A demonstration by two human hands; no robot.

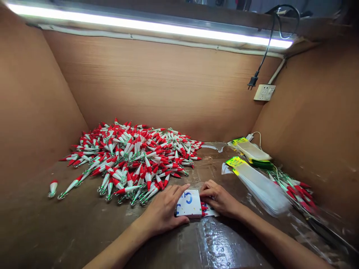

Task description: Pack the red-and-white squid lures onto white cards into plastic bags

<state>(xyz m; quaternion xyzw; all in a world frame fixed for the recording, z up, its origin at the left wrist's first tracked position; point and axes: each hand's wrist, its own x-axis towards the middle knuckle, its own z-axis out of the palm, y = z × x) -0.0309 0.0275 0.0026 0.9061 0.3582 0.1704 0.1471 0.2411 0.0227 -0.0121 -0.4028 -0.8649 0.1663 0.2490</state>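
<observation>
My left hand (167,208) grips a small white box (188,204) with blue lettering, the thumb along its near edge and the fingers over its far side. Several red tips of squid jigs (204,210) poke out of the box's right end, beside a white flap or card (212,212). At that end my right hand (219,199) has its fingers curled and pressed together, touching the box edge. What they pinch is hidden. Left of and beyond the hands lies a large heap of red-and-white squid jigs (134,153) with green-tinted hooks.
Clear plastic sleeves with yellow-green headers (260,188) lie to the right, another stack (251,149) behind them. More jigs (301,194) and a dark-handled tool (325,229) sit at far right. A plug (252,81) hangs near the wall socket (264,92).
</observation>
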